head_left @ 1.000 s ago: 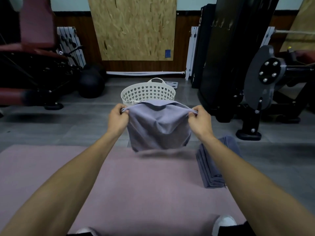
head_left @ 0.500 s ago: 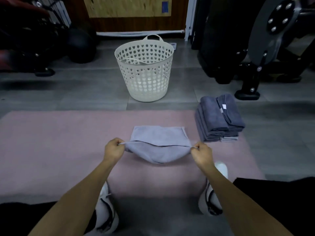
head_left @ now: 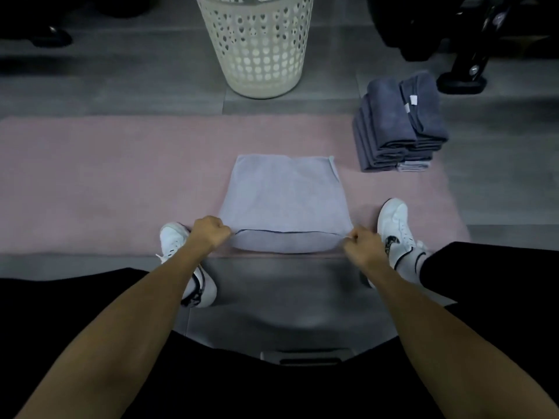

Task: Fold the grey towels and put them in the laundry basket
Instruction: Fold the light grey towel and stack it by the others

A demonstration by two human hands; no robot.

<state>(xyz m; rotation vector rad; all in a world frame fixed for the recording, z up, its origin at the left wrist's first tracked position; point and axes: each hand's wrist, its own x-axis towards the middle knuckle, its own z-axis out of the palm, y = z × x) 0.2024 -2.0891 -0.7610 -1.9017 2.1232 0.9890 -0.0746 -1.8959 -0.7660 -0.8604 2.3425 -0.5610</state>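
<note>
Lying flat on the pink mat (head_left: pixel 106 182), the towel (head_left: pixel 284 201) is folded double, its near corners pinched by the left hand (head_left: pixel 210 234) and right hand (head_left: pixel 364 244), both fists knuckles-up, arms stretched forward. Probably more folds remain. Beyond it, the basket (head_left: pixel 257 46) waits; the grey stack (head_left: pixel 396 125) to its right remains unbasketed.

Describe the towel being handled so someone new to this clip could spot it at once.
Start at the pink mat in front of the white laundry basket. The light grey towel lies flat at its centre, near corners pinched by the left hand and right hand. Unlike the darker stacked towels to the right, it is paler and single.
</note>
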